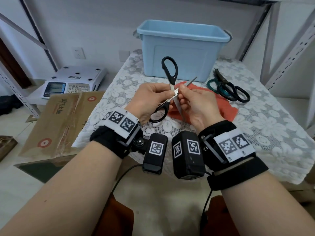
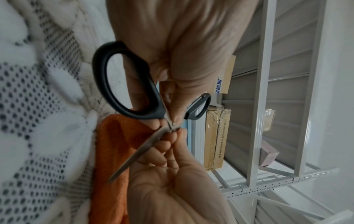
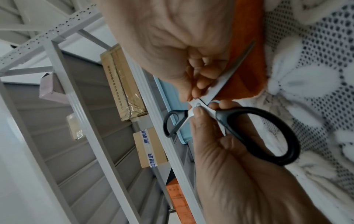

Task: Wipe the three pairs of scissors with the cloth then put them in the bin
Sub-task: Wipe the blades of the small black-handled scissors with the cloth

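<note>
Both hands hold up one pair of black-handled scissors [image 1: 171, 72] with its blades spread wide. My left hand [image 1: 167, 96] pinches it at the pivot, thumb on the rivet [image 3: 198, 104]. My right hand [image 1: 181, 91] pinches one blade just past the pivot. An orange cloth [image 1: 219, 104] lies flat on the table under the hands, held by neither. The light blue bin [image 1: 182, 46] stands behind; its inside is hidden. A green-handled pair [image 1: 213, 85] and another black-handled pair [image 1: 242, 97] lie together right of the cloth.
A white lace tablecloth [image 1: 272, 126] covers the table. A weighing scale [image 1: 73, 80] and a flat cardboard box [image 1: 58, 121] sit lower to the left. Grey shelf uprights [image 1: 271, 48] rise at the back right, close to the bin.
</note>
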